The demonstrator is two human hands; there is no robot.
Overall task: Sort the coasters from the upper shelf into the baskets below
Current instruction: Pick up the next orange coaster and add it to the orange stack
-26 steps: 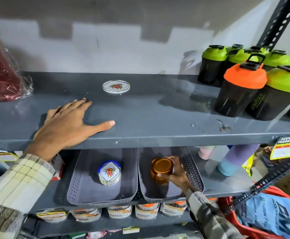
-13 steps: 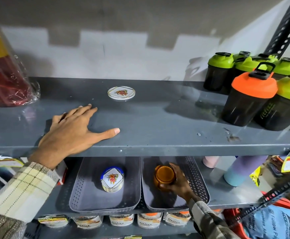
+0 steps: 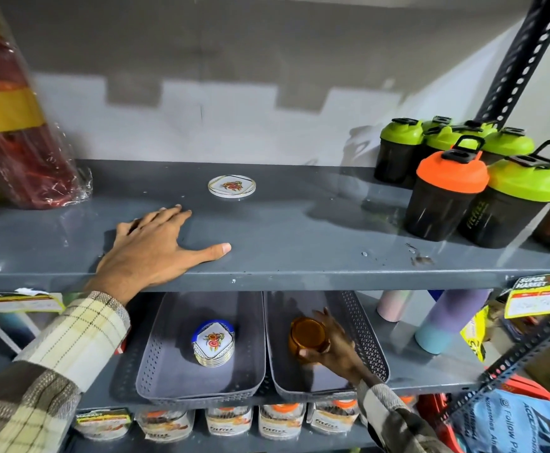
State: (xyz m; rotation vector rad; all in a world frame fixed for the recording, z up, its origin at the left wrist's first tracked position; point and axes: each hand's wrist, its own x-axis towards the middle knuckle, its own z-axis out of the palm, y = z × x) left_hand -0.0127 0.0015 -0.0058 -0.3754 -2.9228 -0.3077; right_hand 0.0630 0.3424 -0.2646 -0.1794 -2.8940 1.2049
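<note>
**Coaster sort: amber stack being set in right basket**

Little has moved since the earlier frames: both hands sit where they were, and only the camera view has shifted slightly.

- Left hand (image 3: 156, 246): flat and spread on the upper shelf (image 3: 299, 230), holding nothing.
- Right hand (image 3: 335, 349): fingers curled around the amber coaster stack (image 3: 308, 336), inside the right basket (image 3: 365, 338).
- Left basket (image 3: 175, 364): holds 1 stack of white floral coasters (image 3: 214, 343), the top one blue-edged.
- Remaining item: 1 round white coaster (image 3: 231, 186) with a red floral motif and a thin gold line, lying flat at the far middle of the upper shelf, just beyond the left fingertips.

Step in hand, by judgement: releasing the amber stack. Next move likely calls for lifting the thin flat coaster by its edge and matching it to the left basket.
</note>
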